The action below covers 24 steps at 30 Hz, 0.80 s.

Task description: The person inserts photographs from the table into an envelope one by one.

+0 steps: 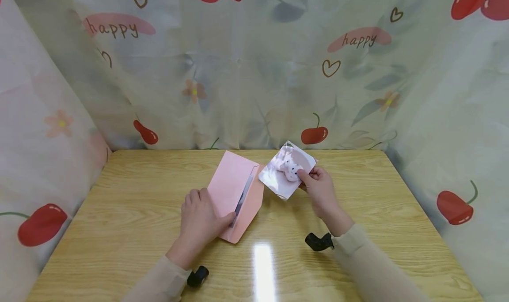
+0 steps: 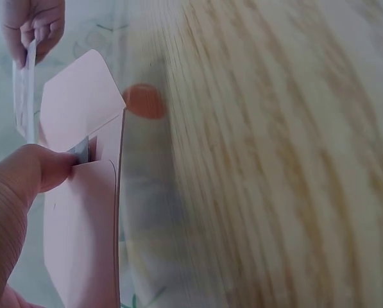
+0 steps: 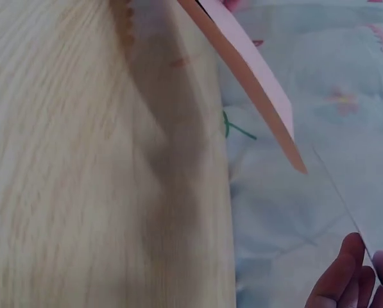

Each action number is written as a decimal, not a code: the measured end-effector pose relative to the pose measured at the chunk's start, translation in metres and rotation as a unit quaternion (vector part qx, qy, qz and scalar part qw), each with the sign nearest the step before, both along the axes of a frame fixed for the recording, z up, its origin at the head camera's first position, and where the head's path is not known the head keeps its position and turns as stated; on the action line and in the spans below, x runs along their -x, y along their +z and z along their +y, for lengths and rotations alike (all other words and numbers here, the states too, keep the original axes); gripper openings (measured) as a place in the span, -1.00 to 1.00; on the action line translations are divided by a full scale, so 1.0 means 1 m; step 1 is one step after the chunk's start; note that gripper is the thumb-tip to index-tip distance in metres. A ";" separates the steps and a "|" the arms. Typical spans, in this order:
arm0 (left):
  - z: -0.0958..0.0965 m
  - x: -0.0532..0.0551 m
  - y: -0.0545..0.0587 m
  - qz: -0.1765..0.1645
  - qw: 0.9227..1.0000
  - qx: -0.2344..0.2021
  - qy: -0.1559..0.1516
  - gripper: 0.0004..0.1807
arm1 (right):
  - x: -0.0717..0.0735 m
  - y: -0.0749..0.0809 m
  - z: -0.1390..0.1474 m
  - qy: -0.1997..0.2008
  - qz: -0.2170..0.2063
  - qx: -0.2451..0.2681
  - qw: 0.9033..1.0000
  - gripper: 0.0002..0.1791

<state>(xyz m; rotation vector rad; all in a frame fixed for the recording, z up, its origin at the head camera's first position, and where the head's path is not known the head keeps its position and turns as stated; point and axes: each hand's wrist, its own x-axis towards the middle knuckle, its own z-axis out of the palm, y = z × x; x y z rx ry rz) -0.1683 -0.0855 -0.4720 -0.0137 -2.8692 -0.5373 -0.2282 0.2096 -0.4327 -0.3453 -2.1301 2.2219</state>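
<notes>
A pink envelope (image 1: 230,174) with its flap folded open is tilted in my left hand (image 1: 200,216), whose thumb lies at the slot. A strip of something grey and white (image 1: 243,196) shows in that slot; in the left wrist view its grey corner (image 2: 81,151) sticks out beside the thumb. To the right, my right hand (image 1: 321,191) pinches a photo card (image 1: 274,176) by its right side, thumb on the front. The card pictures a pale, spotted plush-like figure. Seen edge-on in the right wrist view, the card (image 3: 337,189) is a thin line, apart from the envelope (image 3: 262,96).
Beneath both hands lies a wood-grain table (image 1: 131,196), with a bright light reflection near its front. A patterned cloth (image 1: 246,72) with cherries and hearts hangs behind and along both sides. Black devices (image 1: 318,241) are worn at both wrists.
</notes>
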 end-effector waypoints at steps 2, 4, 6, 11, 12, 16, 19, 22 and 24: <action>0.001 0.000 0.001 0.001 1.000 -0.003 -0.001 0.07 | 0.000 -0.001 -0.006 0.000 0.011 0.001 1.000 -0.66; 0.001 0.000 0.001 0.001 1.000 -0.004 0.000 0.07 | -0.001 -0.003 -0.011 0.000 0.017 -0.006 1.000 -0.67; 0.001 0.000 0.002 0.002 1.000 -0.007 0.002 0.06 | -0.003 -0.003 -0.015 0.001 0.016 -0.019 1.000 -0.67; 0.000 0.000 0.002 0.005 1.000 -0.006 0.004 0.05 | -0.005 -0.002 -0.023 0.005 0.014 -0.035 0.999 -0.64; 0.000 0.000 0.002 0.004 1.000 -0.005 0.004 0.05 | -0.005 -0.002 -0.024 0.006 0.016 -0.035 0.999 -0.64; 0.000 0.000 0.001 0.003 1.000 -0.003 0.004 0.07 | -0.006 -0.003 -0.030 0.009 0.025 -0.033 0.999 -0.68; 0.000 -0.001 0.001 0.006 1.000 -0.003 0.004 0.08 | -0.006 -0.004 -0.034 0.017 0.033 -0.030 0.999 -0.73; 0.000 -0.001 0.000 0.010 1.000 -0.003 0.002 0.08 | -0.008 -0.005 -0.039 0.028 0.034 -0.030 0.999 -0.74; 0.000 -0.001 0.000 0.011 1.000 -0.003 0.002 0.08 | -0.009 -0.007 -0.041 0.034 0.033 -0.028 0.998 -0.74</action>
